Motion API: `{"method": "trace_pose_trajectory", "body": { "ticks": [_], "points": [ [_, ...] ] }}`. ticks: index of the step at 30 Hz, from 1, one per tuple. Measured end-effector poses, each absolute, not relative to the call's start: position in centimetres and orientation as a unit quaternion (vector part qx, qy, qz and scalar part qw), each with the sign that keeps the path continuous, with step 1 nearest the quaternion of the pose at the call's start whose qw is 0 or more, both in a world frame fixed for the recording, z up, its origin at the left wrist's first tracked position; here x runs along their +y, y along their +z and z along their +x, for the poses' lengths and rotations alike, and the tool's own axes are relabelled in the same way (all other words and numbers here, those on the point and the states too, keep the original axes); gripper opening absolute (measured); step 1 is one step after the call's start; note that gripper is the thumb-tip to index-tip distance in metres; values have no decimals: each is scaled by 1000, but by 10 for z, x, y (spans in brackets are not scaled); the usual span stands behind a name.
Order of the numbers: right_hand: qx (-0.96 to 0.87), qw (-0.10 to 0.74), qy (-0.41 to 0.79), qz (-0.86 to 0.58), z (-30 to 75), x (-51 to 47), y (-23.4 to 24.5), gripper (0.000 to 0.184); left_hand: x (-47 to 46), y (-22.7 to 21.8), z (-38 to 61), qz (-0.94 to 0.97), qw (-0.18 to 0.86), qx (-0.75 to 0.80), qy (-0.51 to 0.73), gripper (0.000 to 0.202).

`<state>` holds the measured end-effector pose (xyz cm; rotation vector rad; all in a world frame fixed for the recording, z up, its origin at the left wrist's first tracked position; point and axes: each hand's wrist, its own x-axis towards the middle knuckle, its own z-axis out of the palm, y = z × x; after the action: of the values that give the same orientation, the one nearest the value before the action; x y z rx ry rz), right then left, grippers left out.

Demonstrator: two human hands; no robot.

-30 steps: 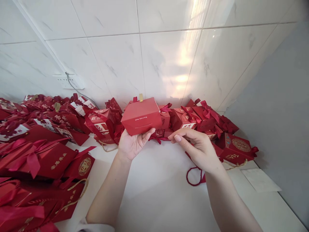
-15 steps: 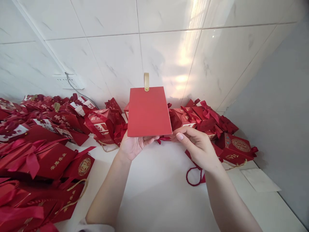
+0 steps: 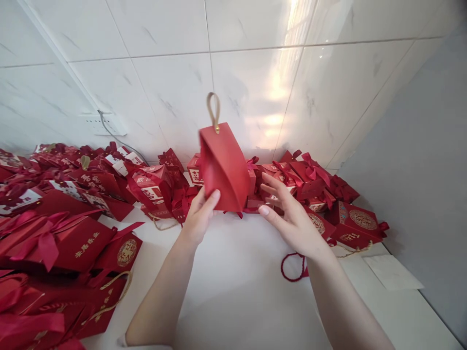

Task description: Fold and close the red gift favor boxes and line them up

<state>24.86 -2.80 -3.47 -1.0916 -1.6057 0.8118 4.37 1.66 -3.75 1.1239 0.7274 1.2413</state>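
Red box (image 3: 231,170) is up in the left hand (image 3: 199,218), held over the back of the white tabletop (image 3: 233,287), in front of the boxes along the tiled wall (image 3: 164,97). Left thumb presses on the box's lower left corner, remaining fingers mostly hidden, so exact grip can't be told. Right hand (image 3: 292,218) is spread, fingers loosely apart, just beside the box's right side with a gap; holds nothing visible. Box tilts a bit, folded-in side showing, loop handle (image 3: 218,109) upright on top at a gold stud. Progress, judged from this view: box looks folded to shape, top edges brought together, handle fitted; it is not set down, no ribbon shows on visible faces, and the far side is hidden, so what remains can't be told. Edges: wall behind, grey panel (image 3: 419,146) on the right, stacked ribboned boxes (image 3: 85,243) crowding the left, back-row boxes (image 3: 155,189) close behind the box. Dark red cord loop (image 3: 292,280) lies near the right forearm, white sheet (image 3: 394,272) further right. Most room to move: tabletop between the forearms, plus the space above the back row.
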Motion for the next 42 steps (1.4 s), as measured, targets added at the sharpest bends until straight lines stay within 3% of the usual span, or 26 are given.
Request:
{"method": "trace_pose_trajectory", "body": {
  "ticks": [2,4,9,13,15,20,24,28,34,42],
  "points": [
    [-670,478,377,-425,243,-29,-36,69,9,-34,48,552,587,300,511,54],
    [-663,481,388,-423,237,-29,-38,61,3,-30,50,603,561,290,488,56],
    [-595,552,366,-456,237,-25,-41,44,-4,-22,48,630,521,296,493,54],
    [-501,594,498,-384,241,-21,-40,43,-2,-17,44,594,559,320,482,96],
    [-467,580,574,-341,242,-20,-39,42,0,-18,41,592,576,338,452,105],
    [-459,558,605,-333,240,-19,-39,41,4,-25,37,598,602,348,398,96],
    [-473,580,556,-362,241,-16,-44,39,7,-22,35,651,492,362,451,100],
    [-437,659,454,-410,250,-10,-47,42,13,-11,15,659,344,448,497,90],
    [-414,710,398,-408,268,-10,-42,38,6,9,-23,630,527,464,333,75],
    [-473,660,417,-409,276,-14,-35,37,3,6,-28,616,536,464,344,82]
  ]
}}
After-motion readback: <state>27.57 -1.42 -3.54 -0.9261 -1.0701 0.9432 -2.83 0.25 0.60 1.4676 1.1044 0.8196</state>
